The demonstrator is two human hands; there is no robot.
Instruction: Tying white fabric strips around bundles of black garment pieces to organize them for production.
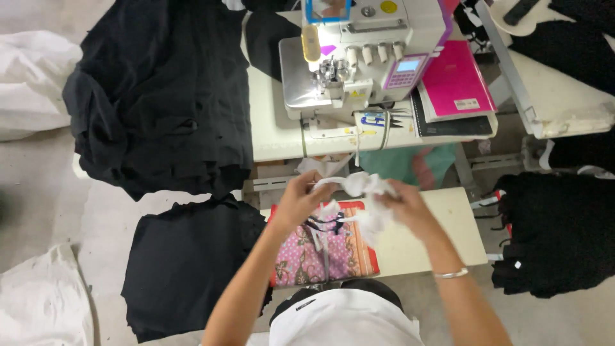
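Both hands meet mid-frame: left hand (pixel 296 200) and right hand (pixel 405 206) pinch white fabric strip (pixel 353 187), light, limp, likely best held at edges. Sewing machine (pixel 359 54) at twelve o'clock.

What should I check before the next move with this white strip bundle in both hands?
1. Left hand grips the white strip bundle: ok.
2. Right hand grips it too: ok.
3. Bundle untangled: not ok, it is bunched.
4. Bundle clear of the sewing machine: ok.
5. Patterned cloth lies flat on the bench: ok.
6. Machine threaded: cannot tell.
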